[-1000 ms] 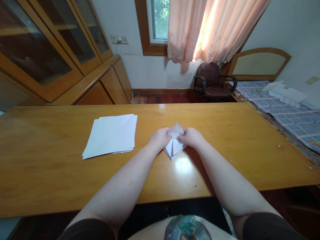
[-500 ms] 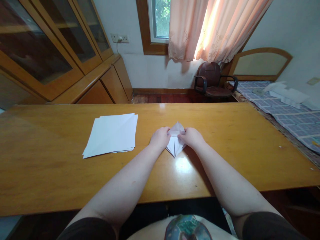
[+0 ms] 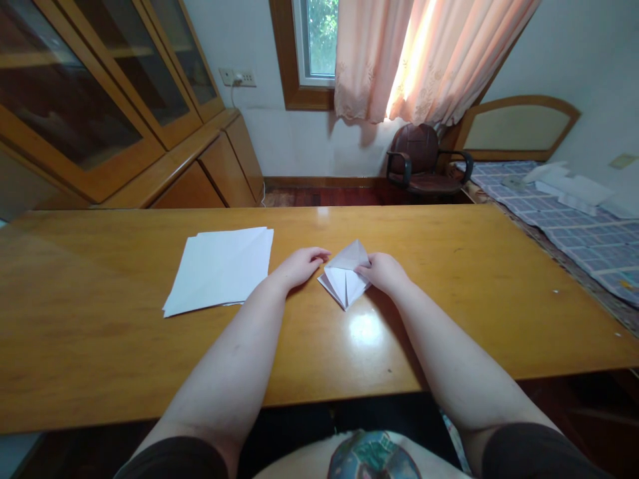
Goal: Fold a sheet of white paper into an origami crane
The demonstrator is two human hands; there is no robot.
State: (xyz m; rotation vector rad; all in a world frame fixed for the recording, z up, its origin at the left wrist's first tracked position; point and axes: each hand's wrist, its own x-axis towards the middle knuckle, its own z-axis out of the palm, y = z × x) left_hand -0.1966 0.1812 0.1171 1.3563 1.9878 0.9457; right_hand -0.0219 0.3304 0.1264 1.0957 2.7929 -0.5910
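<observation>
A folded sheet of white paper (image 3: pixel 345 283), diamond-shaped with a raised triangular flap at its far end, lies on the wooden table (image 3: pixel 439 293). My right hand (image 3: pixel 383 271) pinches its right edge, thumb on top and the other fingers mostly hidden underneath. Just left of the folded paper, my left hand (image 3: pixel 302 265) hovers low with its fingers stretched out and slightly bent, holding nothing. A small gap separates those fingertips from the paper's left corner.
A stack of white paper sheets (image 3: pixel 219 269) lies to the left, partly behind my left forearm. Beyond the table are a brown armchair (image 3: pixel 422 159), a bed with a checked cover (image 3: pixel 554 213) and a wooden cabinet (image 3: pixel 164 159).
My left hand has let go of the folded paper and moved left. The paper's left side has spread open a little. My right hand still grips the right edge.
</observation>
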